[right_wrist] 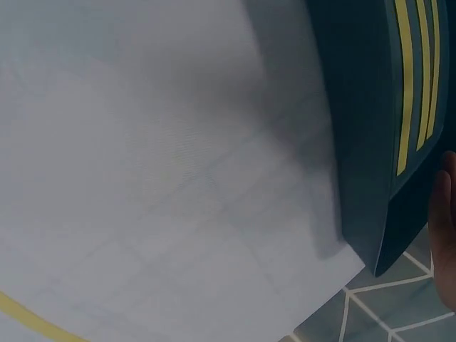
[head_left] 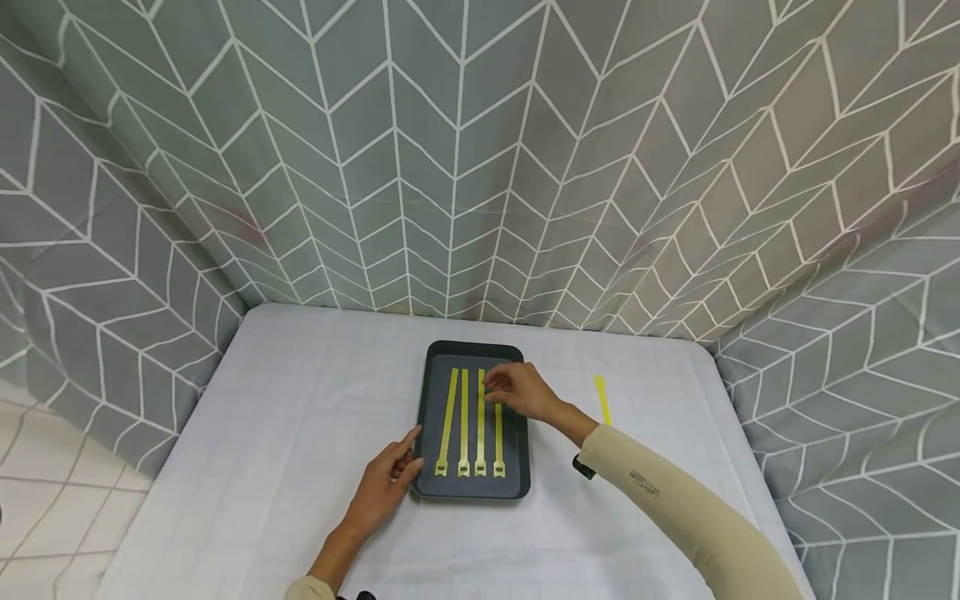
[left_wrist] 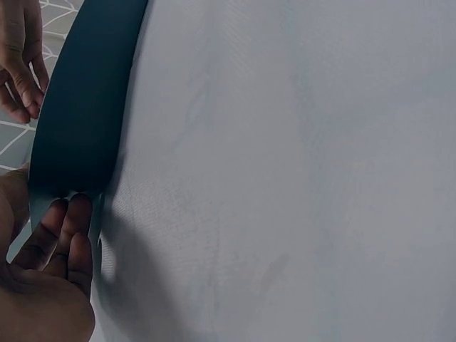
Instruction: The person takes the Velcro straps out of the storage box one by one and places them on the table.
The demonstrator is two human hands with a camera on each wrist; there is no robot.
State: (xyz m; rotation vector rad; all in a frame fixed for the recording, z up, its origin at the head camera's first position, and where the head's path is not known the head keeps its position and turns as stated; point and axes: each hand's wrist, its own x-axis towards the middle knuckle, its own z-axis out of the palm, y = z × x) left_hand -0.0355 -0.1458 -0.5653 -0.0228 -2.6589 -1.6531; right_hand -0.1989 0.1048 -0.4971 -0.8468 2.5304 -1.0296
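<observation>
A dark rectangular tray (head_left: 523,487) holds several flat yellow cable straps (head_left: 464,421), laid lengthwise side by side with their slotted heads toward the near end. At the tray's left wall, my left hand (head_left: 381,490) grips the rim. Its bent fingertips (left_wrist: 80,206) meet the outer wall in the left wrist view. My right hand (head_left: 522,392) hovers over the tray's upper right part, fingers loosely bent, with nothing visible between them. It hides the far end of the rightmost strap (head_left: 498,433). Only a sliver of that hand (right_wrist: 443,235) enters the right wrist view.
Another yellow strap (head_left: 602,400) lies on the white-covered table (head_left: 315,375) right of the tray, partly hidden behind my right forearm. Grey patterned curtains (head_left: 480,167) enclose the back and sides of the table.
</observation>
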